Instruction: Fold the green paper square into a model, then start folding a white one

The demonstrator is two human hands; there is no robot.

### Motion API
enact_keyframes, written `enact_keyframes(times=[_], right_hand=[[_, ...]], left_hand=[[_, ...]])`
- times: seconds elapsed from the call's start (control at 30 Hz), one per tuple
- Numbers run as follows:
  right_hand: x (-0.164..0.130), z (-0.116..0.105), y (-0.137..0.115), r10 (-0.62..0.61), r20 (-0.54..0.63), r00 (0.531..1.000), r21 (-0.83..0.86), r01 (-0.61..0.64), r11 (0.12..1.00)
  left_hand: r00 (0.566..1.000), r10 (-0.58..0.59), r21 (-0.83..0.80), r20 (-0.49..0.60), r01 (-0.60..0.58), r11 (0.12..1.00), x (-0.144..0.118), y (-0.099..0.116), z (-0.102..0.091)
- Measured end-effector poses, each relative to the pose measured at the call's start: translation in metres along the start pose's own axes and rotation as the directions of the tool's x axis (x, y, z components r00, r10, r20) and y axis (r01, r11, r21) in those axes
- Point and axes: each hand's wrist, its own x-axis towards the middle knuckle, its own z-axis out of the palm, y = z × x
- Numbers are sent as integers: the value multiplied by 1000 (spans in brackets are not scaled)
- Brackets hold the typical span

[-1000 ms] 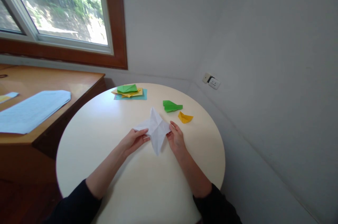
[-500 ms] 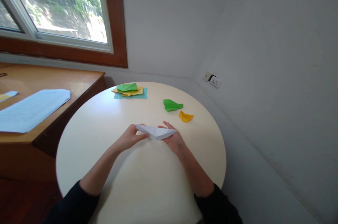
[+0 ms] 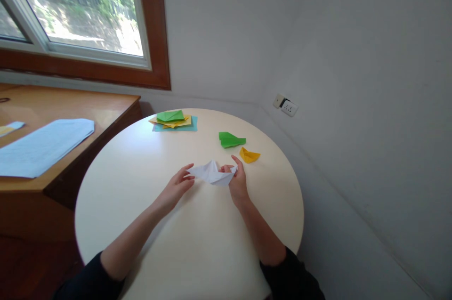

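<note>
A white folded paper boat [image 3: 212, 174] is held just above the round cream table [image 3: 141, 182]. My left hand [image 3: 176, 188] pinches its left tip between thumb and fingers. My right hand [image 3: 237, 180] grips its right end with curled fingers. Beyond my right hand lie a small yellow paper boat [image 3: 249, 155] and a green folded paper [image 3: 230, 140].
A stack of green, yellow and teal paper sheets [image 3: 173, 120] lies at the table's far edge. A wooden desk [image 3: 70, 111] with a pale blue sheet [image 3: 38, 145] stands to the left under a window. A wall socket [image 3: 286, 107] sits on the grey wall at right.
The white paper went from a flat open star shape to a folded narrow boat, then lifted slightly. My right hand curled round its right end.
</note>
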Motion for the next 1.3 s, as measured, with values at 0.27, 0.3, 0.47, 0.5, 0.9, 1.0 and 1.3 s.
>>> enact_keyframes(times=[0.27, 0.3, 0.47, 0.5, 0.9, 1.0, 1.3], right_hand=[[-6, 2, -2, -191, 109, 976, -235, 212, 949], [-8, 3, -2, -207, 123, 971, -252, 232, 939], [-12, 2, -3, -238, 223, 945, -317, 301, 900], [-13, 2, -3, -234, 247, 940, -323, 308, 895], [-9, -22, -2, 61, 506, 860, -179, 35, 983], [-7, -29, -3, 120, 517, 847, -204, -14, 979], [-10, -19, -4, 70, 486, 871, -198, 31, 980]], left_hand=[[989, 147, 135, 27, -149, 980, -5, -5, 10], [983, 182, 191, 26, -183, 964, -4, -6, 9], [945, 306, 390, 112, -325, 862, -2, -9, 5], [941, 311, 424, 133, -338, 840, -2, -9, 4], [898, 421, 591, 131, -412, 694, 6, -17, -7], [909, 407, 596, 92, -378, 709, 7, -20, -7], [919, 384, 560, 88, -365, 744, 9, -25, -6]])
